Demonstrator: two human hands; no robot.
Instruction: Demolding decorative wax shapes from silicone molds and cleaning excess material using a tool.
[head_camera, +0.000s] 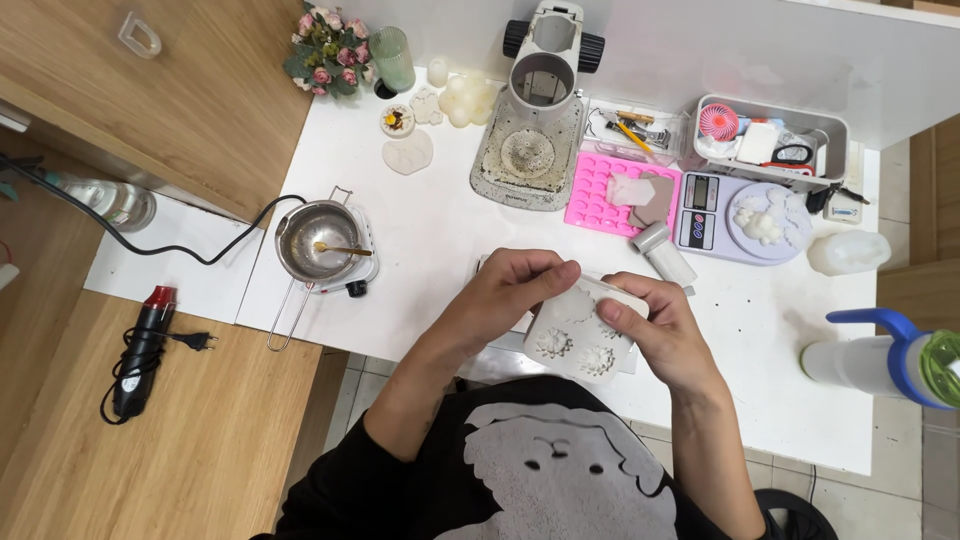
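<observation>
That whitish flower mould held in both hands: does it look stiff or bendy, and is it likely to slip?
The mould looks soft, probably silicone: its top edge seems to curl under the left hand. Probably light, since fingertips alone hold it above the table. The right hand pinches its rim, so slipping seems unlikely.

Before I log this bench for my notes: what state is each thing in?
White flower mould: held up, cavities facing the camera.
Left hand: gripping the mould's top edge.
Right hand: gripping its right side.
Melting pot: on its burner, spoon inside.
Heat gun: lying flat, unplugged.
</observation>
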